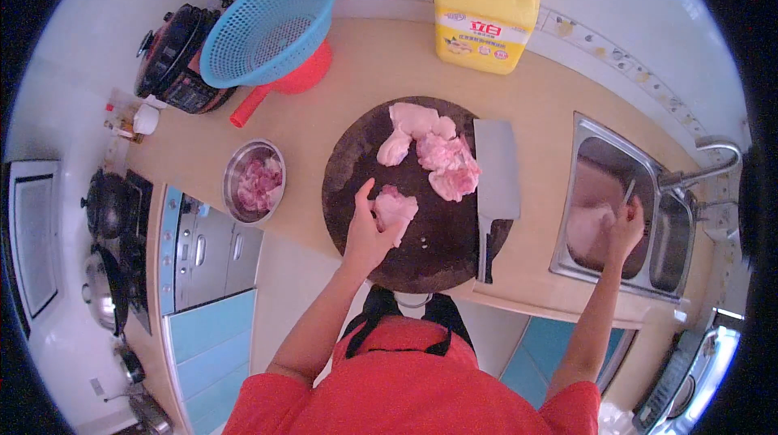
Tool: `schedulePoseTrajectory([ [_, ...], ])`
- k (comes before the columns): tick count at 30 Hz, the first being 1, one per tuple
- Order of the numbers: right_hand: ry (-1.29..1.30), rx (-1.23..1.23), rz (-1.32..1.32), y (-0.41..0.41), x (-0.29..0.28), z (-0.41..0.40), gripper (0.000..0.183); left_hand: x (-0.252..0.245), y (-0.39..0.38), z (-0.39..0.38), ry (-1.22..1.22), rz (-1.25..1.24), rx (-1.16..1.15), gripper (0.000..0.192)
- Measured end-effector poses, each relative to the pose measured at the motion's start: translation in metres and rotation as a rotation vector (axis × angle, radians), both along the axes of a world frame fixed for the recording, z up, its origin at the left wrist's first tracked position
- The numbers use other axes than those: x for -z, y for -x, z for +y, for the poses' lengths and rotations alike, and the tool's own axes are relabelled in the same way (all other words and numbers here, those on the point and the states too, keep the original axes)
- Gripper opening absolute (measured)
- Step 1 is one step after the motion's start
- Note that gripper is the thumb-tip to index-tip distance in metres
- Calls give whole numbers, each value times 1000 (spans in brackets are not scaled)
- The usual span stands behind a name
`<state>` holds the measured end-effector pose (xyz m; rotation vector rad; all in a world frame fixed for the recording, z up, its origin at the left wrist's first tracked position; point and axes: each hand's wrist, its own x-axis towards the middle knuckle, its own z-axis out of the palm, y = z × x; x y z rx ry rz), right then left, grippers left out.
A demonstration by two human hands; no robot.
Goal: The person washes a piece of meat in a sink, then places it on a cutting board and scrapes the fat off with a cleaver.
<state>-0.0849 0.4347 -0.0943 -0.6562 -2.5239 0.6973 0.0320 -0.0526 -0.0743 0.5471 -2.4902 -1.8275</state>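
My left hand (372, 234) grips a piece of raw poultry (396, 209) over a round dark chopping board (419, 271). Beyond it on the board lie more pieces of raw poultry (447, 155). A cleaver (498, 167) rests along the board's right side, its handle toward me. At the right, my right hand (629, 225) is over the steel sink (562, 253), its fingers closed around a thin pale object (630, 191) that I cannot identify. A pale mass (586, 228) lies in the sink beside that hand. A metal bowl (228, 192) left of the board holds cut raw meat (260, 184).
A blue plastic colander (267, 28) sits on a red plastic ladle (304, 73) beside a black electric cooker (182, 64). A yellow detergent jug (486, 19) stands at the wall. A faucet (699, 177) reaches over the sink. Pans (106, 289) stand at the far left.
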Motion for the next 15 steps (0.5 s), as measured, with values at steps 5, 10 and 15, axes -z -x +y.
schedulePoseTrajectory([
  [5,100,-229,336,-57,-67,-111,27,-13,-25,-19,508,138,63,61],
  [10,295,-491,83,-107,-79,-248,14,-5,-34,-40,639,624,385,29],
  [15,225,-765,8,-123,-56,-318,12,5,-21,-25,628,639,493,25],
])
